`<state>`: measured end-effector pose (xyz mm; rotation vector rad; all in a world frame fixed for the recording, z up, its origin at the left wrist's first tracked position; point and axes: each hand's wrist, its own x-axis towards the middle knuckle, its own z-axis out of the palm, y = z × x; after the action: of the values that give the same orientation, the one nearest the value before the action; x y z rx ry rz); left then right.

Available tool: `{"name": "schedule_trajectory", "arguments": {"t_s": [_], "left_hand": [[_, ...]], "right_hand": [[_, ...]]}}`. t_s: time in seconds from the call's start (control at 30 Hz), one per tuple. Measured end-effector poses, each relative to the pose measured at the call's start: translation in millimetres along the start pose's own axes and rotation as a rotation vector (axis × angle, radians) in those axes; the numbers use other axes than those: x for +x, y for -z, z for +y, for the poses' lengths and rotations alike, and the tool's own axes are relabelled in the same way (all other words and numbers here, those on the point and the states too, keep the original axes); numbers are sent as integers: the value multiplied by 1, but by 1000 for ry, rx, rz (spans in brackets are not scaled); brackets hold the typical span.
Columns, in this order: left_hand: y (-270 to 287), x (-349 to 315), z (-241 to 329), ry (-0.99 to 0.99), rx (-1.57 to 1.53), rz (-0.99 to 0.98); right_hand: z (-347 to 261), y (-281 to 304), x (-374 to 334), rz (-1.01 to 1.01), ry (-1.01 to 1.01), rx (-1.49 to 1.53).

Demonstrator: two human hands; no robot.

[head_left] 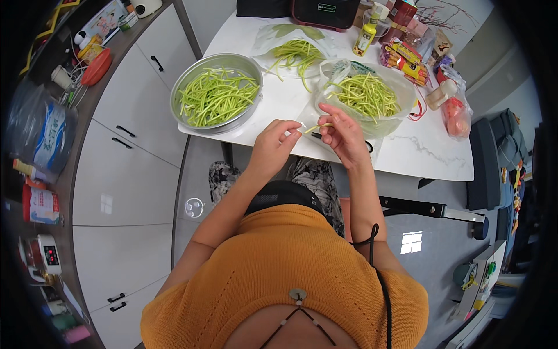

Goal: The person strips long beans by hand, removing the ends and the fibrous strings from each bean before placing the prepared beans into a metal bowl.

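My left hand [275,146] is raised at the table's near edge, thumb and fingertips pinched on a small pale bit too tiny to name. Beside it, my right hand [344,136] pinches a short green vegetable stem [312,128] between thumb and fingers. To the left stands a round metal basin [175,103] with many cut green stems [218,96]. A white plastic bag [401,87], opened wide, holds more stems [369,96] just beyond my right hand. Longer stems [296,53] lie on another plastic bag [264,36] farther back. Black-handled scissors [369,146] lie partly hidden behind my right hand.
A yellow bottle [366,36], snack packs [407,61] and a bag of reddish round items [456,113] crowd the white table's [430,151] right side. A dark box [325,13] stands at the back. White cabinets [125,180] run along the left.
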<state>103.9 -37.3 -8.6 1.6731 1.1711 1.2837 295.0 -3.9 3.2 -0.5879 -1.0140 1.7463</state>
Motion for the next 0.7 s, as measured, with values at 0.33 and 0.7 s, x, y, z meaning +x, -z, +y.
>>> {"name": "schedule_trajectory", "arguments": {"t_s": [0.33, 0.7], "left_hand": [[4, -3, -1, 154, -238, 40], [2, -6, 0, 76, -88, 59]], "right_hand": [[1, -17, -2, 63, 1, -81], [7, -13, -2, 138, -3, -362]]}}
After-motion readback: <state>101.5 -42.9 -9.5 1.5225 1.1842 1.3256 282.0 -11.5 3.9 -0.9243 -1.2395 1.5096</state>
